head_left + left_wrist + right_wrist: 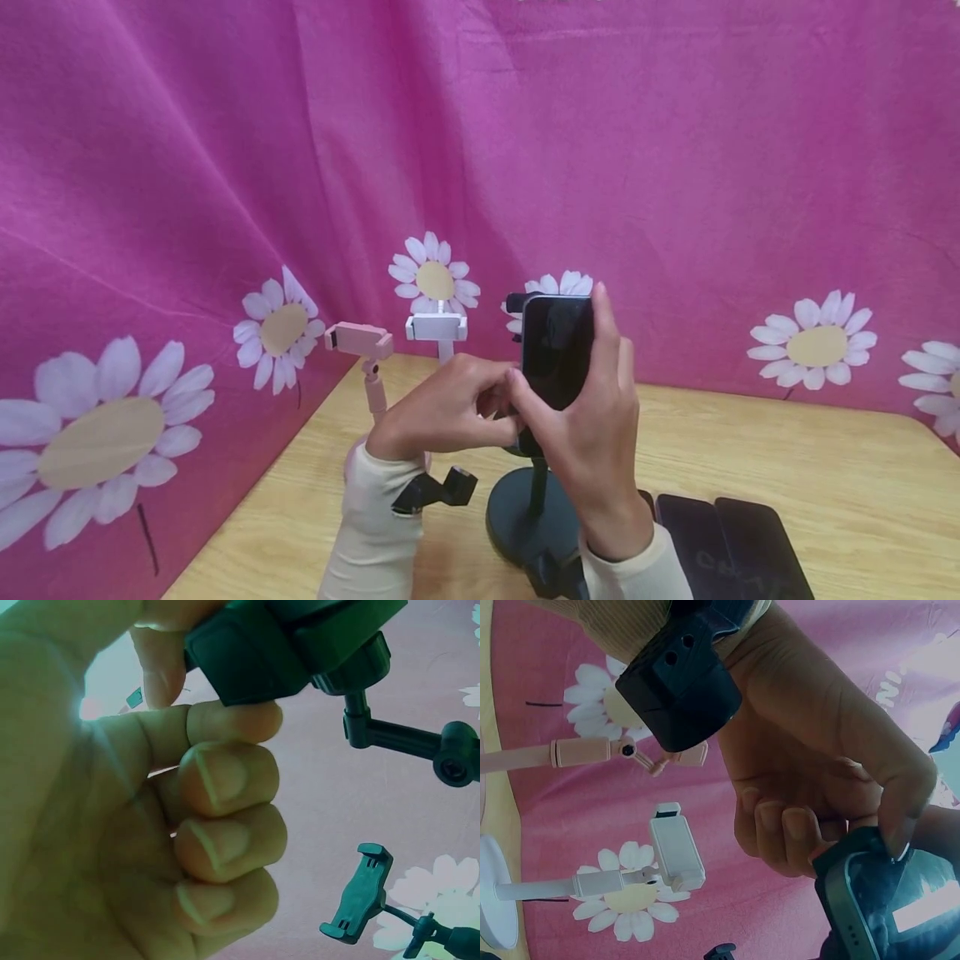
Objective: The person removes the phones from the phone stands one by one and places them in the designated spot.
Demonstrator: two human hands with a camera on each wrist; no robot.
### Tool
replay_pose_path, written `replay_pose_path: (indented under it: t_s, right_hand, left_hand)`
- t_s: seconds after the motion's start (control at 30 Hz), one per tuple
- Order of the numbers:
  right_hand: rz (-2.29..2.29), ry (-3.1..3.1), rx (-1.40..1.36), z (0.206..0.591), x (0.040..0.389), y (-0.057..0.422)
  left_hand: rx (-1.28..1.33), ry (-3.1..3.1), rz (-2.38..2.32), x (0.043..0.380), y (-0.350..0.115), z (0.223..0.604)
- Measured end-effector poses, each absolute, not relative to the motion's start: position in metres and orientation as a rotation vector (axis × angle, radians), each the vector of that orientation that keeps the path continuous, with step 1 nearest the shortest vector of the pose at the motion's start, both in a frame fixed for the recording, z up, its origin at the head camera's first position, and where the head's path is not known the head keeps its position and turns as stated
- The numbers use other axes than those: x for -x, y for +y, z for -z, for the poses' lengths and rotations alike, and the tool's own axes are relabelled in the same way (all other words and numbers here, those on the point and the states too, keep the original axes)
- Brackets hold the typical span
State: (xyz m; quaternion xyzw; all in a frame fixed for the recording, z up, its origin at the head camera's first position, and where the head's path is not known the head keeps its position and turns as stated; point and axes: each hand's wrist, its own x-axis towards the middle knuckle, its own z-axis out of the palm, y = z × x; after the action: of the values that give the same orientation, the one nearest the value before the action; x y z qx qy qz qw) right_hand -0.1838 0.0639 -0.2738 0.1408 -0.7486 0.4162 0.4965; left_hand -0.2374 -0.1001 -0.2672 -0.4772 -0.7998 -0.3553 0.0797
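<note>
A smartphone with a dark screen stands upright at a black phone stand, whose round base rests on the table. My right hand grips the phone, thumb across its front and fingers along the right side. My left hand is at the phone's lower left edge, fingers curled. Seen from the left wrist, its thumb and index finger pinch the stand's dark clamp, and the other fingers fold into the palm. In the right wrist view, the left thumb presses the clamp's corner.
To the left are a pink phone stand and a white phone stand. Another dark holder shows behind. Dark phones lie side by side at the right front. A pink flowered cloth hangs behind the wooden table.
</note>
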Motion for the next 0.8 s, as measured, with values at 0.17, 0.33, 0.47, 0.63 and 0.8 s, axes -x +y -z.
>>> replay_pose_path:
  t_s: [0.17,0.33,0.47,0.63,0.8]
  right_hand:
    - [-1.005,-1.816,-0.346,0.2738,0.1846,0.0652]
    - [-0.997,-1.826,-0.355,0.2746,0.1846,0.0663]
    - [-0.981,-1.831,-0.362,0.2754,0.1845,0.0662]
    - [-0.993,-1.831,-0.374,0.2752,0.1850,0.0673]
    - [-1.061,-1.843,-0.422,0.2726,0.1832,0.0710]
  left_hand:
    - [1.447,-2.378,1.069,0.2383,-0.1040,0.2660]
    - [1.456,-2.393,1.061,0.2393,-0.1057,0.2658]
    - [1.470,-2.399,1.075,0.2397,-0.1071,0.2654]
    - [1.513,-2.376,1.104,0.2419,-0.1087,0.2656]
    - [1.549,-2.360,1.128,0.2455,-0.1098,0.2674]
